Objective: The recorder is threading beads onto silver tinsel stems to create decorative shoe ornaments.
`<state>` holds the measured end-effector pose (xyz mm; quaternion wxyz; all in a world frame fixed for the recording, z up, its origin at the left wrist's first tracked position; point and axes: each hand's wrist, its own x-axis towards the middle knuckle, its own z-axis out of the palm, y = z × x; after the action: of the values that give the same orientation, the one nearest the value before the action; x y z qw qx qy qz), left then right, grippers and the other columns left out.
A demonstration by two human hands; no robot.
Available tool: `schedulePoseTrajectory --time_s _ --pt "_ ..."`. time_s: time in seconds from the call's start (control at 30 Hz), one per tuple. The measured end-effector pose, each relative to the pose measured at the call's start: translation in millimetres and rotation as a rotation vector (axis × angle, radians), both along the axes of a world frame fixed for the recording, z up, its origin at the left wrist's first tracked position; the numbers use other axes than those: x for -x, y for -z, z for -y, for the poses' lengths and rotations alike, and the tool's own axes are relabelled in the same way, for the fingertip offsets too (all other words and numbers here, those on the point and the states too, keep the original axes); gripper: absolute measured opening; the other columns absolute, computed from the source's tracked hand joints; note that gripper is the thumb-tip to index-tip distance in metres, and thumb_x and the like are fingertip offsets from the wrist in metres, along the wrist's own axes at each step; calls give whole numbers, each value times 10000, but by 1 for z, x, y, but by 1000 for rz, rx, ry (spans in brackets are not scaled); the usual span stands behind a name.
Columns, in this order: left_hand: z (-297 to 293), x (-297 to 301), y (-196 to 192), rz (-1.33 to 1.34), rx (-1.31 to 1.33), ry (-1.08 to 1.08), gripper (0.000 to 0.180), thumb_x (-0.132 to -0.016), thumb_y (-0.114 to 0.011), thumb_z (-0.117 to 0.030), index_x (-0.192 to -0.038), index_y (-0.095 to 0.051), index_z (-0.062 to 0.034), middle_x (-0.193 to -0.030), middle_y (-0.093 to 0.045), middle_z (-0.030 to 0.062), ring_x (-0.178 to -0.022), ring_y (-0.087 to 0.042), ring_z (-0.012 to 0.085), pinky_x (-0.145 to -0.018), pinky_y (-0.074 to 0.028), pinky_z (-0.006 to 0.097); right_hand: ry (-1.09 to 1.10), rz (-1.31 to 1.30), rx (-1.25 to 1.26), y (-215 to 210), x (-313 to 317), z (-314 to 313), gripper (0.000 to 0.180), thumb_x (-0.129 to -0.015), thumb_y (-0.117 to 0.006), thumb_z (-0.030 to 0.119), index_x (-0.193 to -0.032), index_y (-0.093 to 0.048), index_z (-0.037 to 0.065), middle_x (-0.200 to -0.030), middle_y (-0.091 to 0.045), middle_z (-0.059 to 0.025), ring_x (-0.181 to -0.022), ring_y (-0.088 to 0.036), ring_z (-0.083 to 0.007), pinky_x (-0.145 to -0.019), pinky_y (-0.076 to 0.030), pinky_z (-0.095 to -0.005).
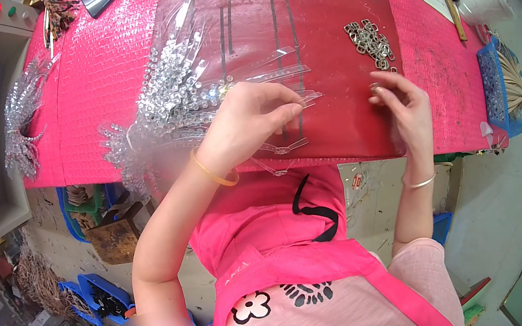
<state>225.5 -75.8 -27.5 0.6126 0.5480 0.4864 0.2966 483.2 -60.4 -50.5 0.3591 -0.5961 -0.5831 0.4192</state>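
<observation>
With the thumb and forefinger of my left hand [252,113], which are pressed together, I hold a clear strap [312,96], and its end sticks out past my fingertips, over the red mat [350,124]. My right hand [407,99] is well apart from the left one, near the right edge of the mat, and its fingertips are pinched on a small metal buckle [374,86] (they cover a part of it, so I cannot tell its exact shape). On my left wrist there is a yellow bangle [209,173], and on the right wrist a silver bangle [420,184]. Just beyond my right fingers, a pile of metal buckles [370,44] lies on the mat. Beside my left hand, a large bunch of clear straps with shiny round studs [168,86] spreads over the left part of the mat. Nearer to my body, a strap with a buckle [283,149] lies close to the front edge. The mat itself rests on a pink table cover [97,59]. Farther to the left there is another studded bunch [23,131], and to the right a hammer [456,16], a white roll [487,4] and a blue basket [495,87] with pale sticks [515,81].
</observation>
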Motion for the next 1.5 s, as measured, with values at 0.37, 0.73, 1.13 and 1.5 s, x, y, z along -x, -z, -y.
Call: schedulePoseTrajectory --time_s 0.37,0.73,1.13,1.5 --pt "0 3 3 102 9 -33 158 -800 -574 -52 -902 -628 55 -681 -607 53 -612 -537 84 -568 -446 231 -34 -696 249 -8 46 22 234 -822 -547 -24 -1054 -563 -52 -836 -623 -109 -731 -651 -190 -628 -553 -244" --pt "1 5 -5 128 14 -62 167 -805 -581 -66 -901 -621 66 -689 -613 47 -631 -547 73 -584 -452 218 -101 -788 170 -12 69 26 211 -824 -569 2 -1030 -588 -41 -821 -585 -44 -772 -578 -91 -653 -443 -181" --pt "3 6 -4 220 81 -27 116 -797 -598 -47 -853 -616 53 -725 -628 68 -666 -581 95 -604 -471 216 -213 -890 326 -8 84 17 179 -822 -575 2 -999 -589 -28 -797 -619 -72 -687 -595 -113 -602 -471 -201" --pt "14 24 -11 -254 -328 39 128 -758 -627 -149 -814 -653 -36 -775 -647 65 -762 -614 188 -1023 -207 449 -226 -890 337 2 96 23 127 -799 -615 12 -919 -588 -19 -776 -620 -64 -664 -602 -113 -612 -508 -217"
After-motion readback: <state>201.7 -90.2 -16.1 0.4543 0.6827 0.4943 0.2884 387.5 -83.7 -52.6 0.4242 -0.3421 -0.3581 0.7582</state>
